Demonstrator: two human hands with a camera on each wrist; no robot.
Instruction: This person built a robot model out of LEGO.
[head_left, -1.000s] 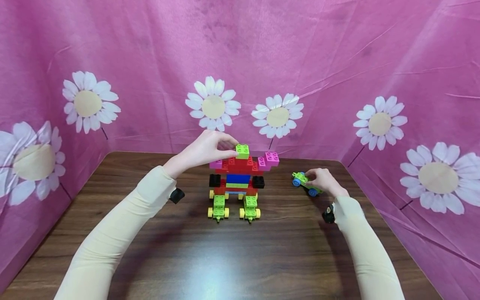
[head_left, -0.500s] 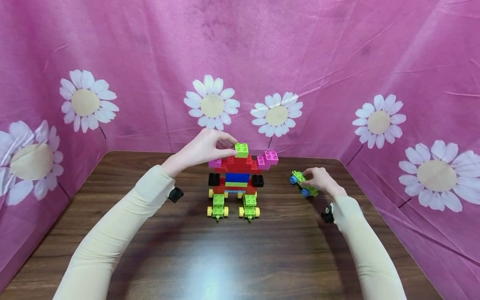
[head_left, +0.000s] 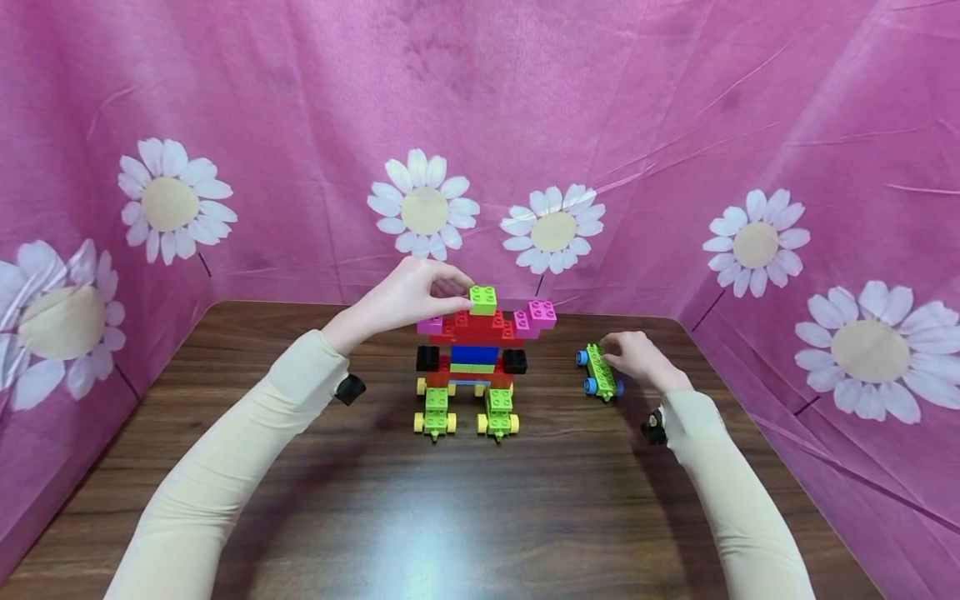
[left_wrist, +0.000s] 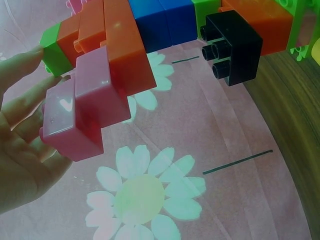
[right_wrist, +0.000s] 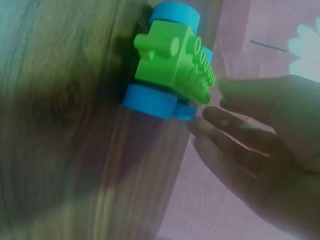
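In the head view a robot-like figure of toy bricks stands upright on the table. My left hand pinches the lime green brick at its top, thumb in front and fingers behind. The left wrist view shows pink bricks forming one arm close to that palm. Off to the right, a green toy car base with blue wheels rests on the table. My right hand holds its far end between thumb and fingers; the hand covers part of it.
The figure has yellow-wheeled green feet and black bricks at its sides. Beneath everything lies a dark wooden table. A pink cloth with printed daisies hangs around its back and sides.
My right hand has turned the car base from slanting to almost pointing toward me, shifting slightly left. My left hand stays at the figure's top brick.
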